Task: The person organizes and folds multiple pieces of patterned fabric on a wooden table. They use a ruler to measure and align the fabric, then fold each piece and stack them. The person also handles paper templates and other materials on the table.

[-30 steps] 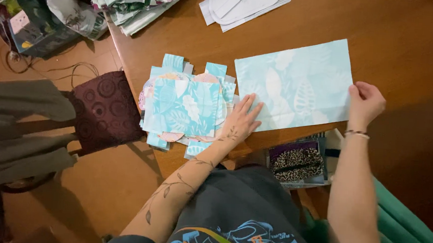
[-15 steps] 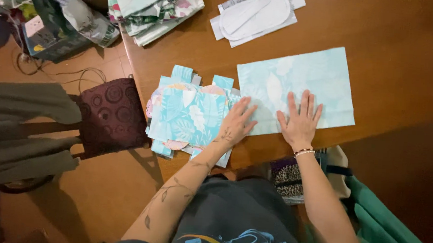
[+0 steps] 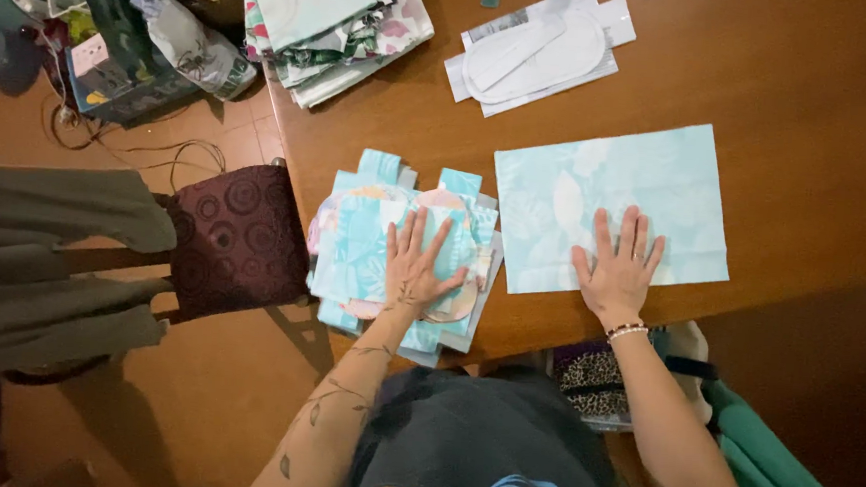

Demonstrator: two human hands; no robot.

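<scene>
Both hands flat on cut fabric; sorting appears partly done.

We find the left hand [image 3: 416, 270] spread, no grip closed, pressing a stack of cut pale-blue leaf-print fabric pieces [image 3: 372, 250] at the brown wooden worktop [image 3: 813, 86] edge. The right hand [image 3: 620, 270], equally flat, rests on a single pale-blue rectangular fabric sheet [image 3: 607, 184] just beside. We judge cutting of that sheet outstanding.
</scene>
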